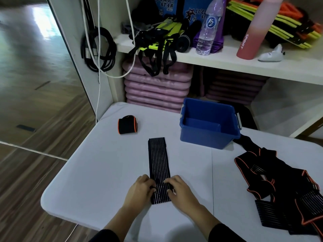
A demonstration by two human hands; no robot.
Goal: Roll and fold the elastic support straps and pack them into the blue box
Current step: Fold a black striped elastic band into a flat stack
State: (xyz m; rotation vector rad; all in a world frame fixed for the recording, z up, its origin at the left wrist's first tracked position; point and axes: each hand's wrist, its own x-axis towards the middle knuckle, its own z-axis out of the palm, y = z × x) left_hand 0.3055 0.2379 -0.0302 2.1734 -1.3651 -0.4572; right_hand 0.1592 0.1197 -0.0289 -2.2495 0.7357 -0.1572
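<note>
A black ribbed elastic strap [159,165] lies flat and lengthwise on the white worktop [97,172], its near end under both hands. The left hand [139,189] and right hand [180,189] press on it from either side, fingers curled over the edges — pinching the near end of the strap. A rolled strap with orange trim [127,124] sits at the far left, the open blue box [209,124] stands far right, and a heap of unrolled straps [283,193] lies at the right edge.
</note>
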